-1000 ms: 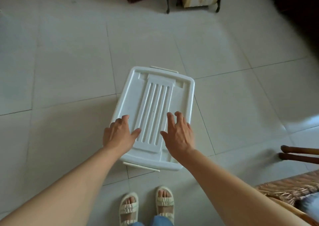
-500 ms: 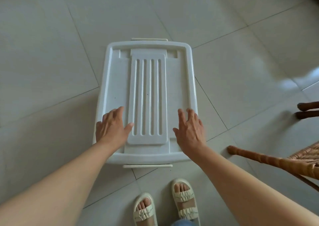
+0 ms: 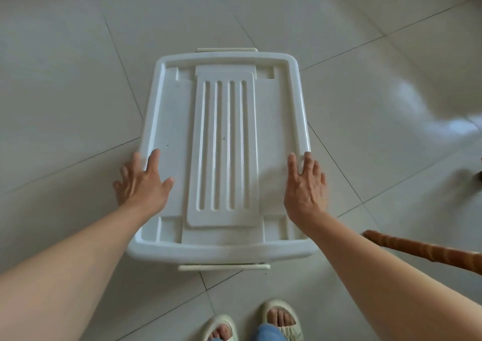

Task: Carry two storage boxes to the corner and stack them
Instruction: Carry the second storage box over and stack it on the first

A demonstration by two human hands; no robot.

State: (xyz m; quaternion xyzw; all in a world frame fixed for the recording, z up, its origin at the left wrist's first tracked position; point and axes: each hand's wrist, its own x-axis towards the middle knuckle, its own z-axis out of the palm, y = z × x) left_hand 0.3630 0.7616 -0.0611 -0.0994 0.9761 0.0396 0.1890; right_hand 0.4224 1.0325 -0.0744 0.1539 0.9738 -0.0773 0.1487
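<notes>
A white plastic storage box [image 3: 224, 142] with a ribbed lid stands on the tiled floor in front of me, seen from above. Cream latch handles show at its far and near ends. My left hand [image 3: 142, 183] lies over the lid's left rim, fingers spread, the outer ones past the edge. My right hand [image 3: 305, 187] rests flat near the lid's right rim, fingers apart. Neither hand is closed around the box. Only this one box is in view.
Pale floor tiles [image 3: 65, 80] surround the box. A wicker chair's wrapped arm [image 3: 422, 249] juts in at the right, close to my right forearm. My feet in cream sandals [image 3: 250, 325] stand just behind the box's near end.
Both hands slid outward from beside the lid's ribbed centre to its left and right rims. The view has closed in on the box, which now looks larger and square-on.
</notes>
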